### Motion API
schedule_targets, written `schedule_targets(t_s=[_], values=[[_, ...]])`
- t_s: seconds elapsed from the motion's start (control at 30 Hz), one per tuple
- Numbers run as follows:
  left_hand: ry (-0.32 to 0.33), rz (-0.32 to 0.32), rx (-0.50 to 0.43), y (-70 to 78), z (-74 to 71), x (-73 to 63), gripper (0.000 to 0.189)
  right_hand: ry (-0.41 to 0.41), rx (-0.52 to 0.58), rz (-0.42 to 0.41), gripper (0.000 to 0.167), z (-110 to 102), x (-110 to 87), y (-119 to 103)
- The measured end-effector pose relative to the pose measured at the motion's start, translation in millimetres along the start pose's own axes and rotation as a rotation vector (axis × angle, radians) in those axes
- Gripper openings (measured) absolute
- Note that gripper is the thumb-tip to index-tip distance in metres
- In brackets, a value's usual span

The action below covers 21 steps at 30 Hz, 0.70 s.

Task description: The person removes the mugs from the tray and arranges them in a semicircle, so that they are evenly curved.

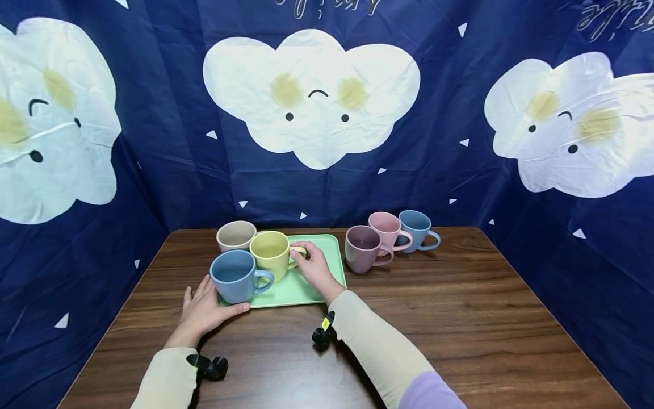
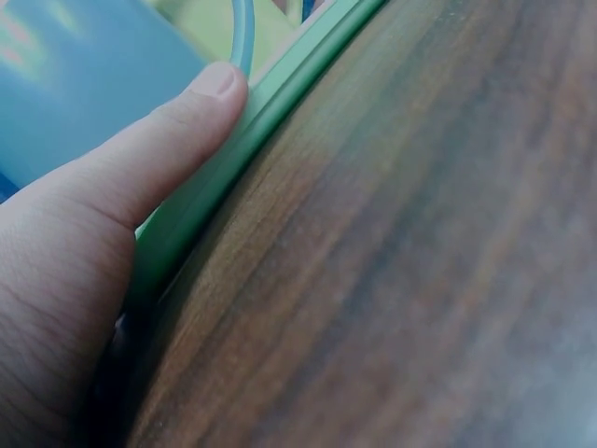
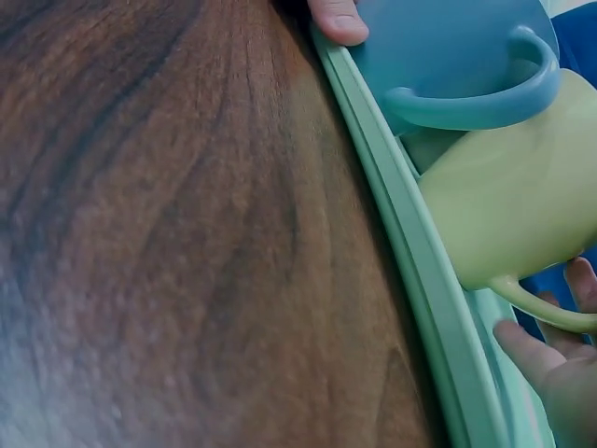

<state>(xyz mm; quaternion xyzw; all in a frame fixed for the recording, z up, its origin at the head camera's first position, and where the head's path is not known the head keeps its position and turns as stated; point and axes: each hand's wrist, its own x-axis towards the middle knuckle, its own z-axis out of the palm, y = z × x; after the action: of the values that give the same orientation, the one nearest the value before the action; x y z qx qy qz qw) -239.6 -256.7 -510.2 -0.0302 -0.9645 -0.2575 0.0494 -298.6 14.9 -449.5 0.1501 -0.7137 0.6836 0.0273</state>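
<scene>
On the light green tray [image 1: 306, 289] stand a blue mug [image 1: 234, 277] at the front left, a yellow mug [image 1: 269, 255] behind it to the right, and a beige mug [image 1: 236, 235] at the back left. My left hand [image 1: 201, 311] is at the tray's front left corner, against the blue mug. Its straight thumb [image 2: 177, 140] lies along the front rim beside that mug; the other fingers are partly hidden. At the yellow mug's handle [image 3: 546, 310], my right hand [image 1: 314, 267] has fingers and thumb around the handle.
Right of the tray, a dark mauve mug [image 1: 363, 250], a pink mug [image 1: 385, 228] and a second blue mug [image 1: 416, 230] stand close together on the wooden table [image 1: 485, 318]. A dark blue curtain [image 1: 327, 193] with white clouds hangs behind the table and at both sides.
</scene>
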Motion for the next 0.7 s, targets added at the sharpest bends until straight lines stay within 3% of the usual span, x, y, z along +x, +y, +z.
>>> schedule_targets(t_s=[0.27, 0.6, 0.7], values=[[0.001, 0.001, 0.004, -1.2, 0.8, 2.1, 0.128, 0.023, 0.112, 0.067, 0.018, 4.6, 1.3, 2.8], [-0.001, -0.006, 0.002, -1.3, 0.4, 2.0, 0.128, 0.023, 0.110, 0.072, 0.017, 3.1, 0.2, -1.1], [-0.003, -0.004, 0.005, -1.1, 0.3, 1.7, 0.128, 0.025, 0.083, 0.064, 0.016, 2.0, 6.2, 11.0]])
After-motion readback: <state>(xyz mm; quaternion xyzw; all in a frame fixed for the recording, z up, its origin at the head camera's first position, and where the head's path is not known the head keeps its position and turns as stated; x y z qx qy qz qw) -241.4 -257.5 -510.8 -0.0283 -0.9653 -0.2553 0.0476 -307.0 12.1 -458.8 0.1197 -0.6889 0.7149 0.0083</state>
